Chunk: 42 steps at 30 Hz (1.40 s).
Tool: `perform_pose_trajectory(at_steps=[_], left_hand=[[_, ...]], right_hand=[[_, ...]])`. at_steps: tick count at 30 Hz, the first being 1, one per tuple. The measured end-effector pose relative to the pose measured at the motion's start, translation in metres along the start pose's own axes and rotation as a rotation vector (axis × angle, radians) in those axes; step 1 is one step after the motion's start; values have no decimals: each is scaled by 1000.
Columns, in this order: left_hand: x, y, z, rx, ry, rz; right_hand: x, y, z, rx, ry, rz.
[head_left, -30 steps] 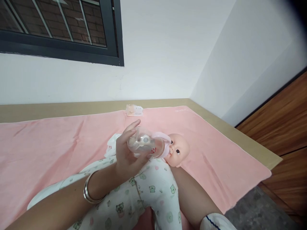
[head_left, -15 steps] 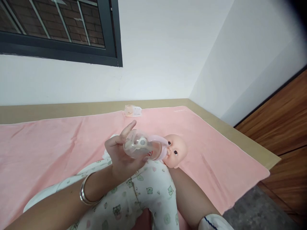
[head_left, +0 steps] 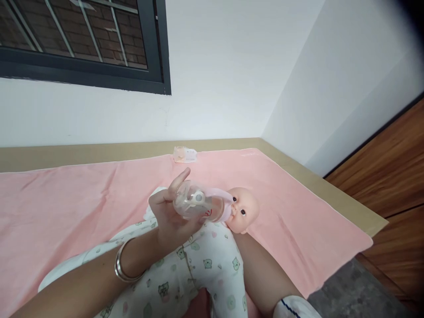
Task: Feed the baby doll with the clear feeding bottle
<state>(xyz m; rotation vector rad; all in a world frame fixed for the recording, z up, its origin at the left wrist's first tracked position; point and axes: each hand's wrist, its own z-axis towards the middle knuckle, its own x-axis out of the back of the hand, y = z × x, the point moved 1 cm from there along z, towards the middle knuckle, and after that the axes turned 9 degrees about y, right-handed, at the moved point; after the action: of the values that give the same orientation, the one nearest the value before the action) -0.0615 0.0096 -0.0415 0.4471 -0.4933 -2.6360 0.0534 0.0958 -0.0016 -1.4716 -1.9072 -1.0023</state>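
Note:
My left hand (head_left: pixel 172 221) is closed round a clear baby bottle (head_left: pixel 192 207) with a pink collar and handle. The bottle lies nearly level, its teat end at the mouth of a baby doll (head_left: pixel 244 210). The doll wears a white outfit (head_left: pixel 215 260) with green bear prints and lies across my lap area, head to the right. My right forearm (head_left: pixel 265 265) passes beneath the doll's head; my right hand is hidden behind the doll. A silver bangle (head_left: pixel 119 265) circles my left wrist.
A pink cloth (head_left: pixel 308 221) covers much of the pale wooden surface (head_left: pixel 361 207). A small peach-and-white packet (head_left: pixel 184 154) lies at the cloth's back edge. White walls, a dark-framed window (head_left: pixel 159 66) and brown wooden panels (head_left: pixel 391 176) stand around.
My left hand and the bottle appear slightly further right and lower, along with a small shift of the whole view. The teat stays at the doll's mouth.

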Motion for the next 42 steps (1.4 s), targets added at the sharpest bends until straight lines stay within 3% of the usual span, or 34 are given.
perform_pose_trajectory(at_steps=[3, 6, 11, 20, 42], left_hand=[[0, 2, 2, 1, -18, 24], [1, 3, 3, -38, -15, 42], [0, 2, 3, -76, -3, 22], [-1, 2, 0, -60, 37, 15], [-1, 1, -4, -27, 58, -49]], right_hand=[[-1, 1, -7, -80, -240, -148], [0, 0, -14, -75, -288, -194], [1, -2, -18, -61, -304, -233], [-10, -4, 8, -68, -307, -304], [-5, -5, -2, 25, -291, -484]])
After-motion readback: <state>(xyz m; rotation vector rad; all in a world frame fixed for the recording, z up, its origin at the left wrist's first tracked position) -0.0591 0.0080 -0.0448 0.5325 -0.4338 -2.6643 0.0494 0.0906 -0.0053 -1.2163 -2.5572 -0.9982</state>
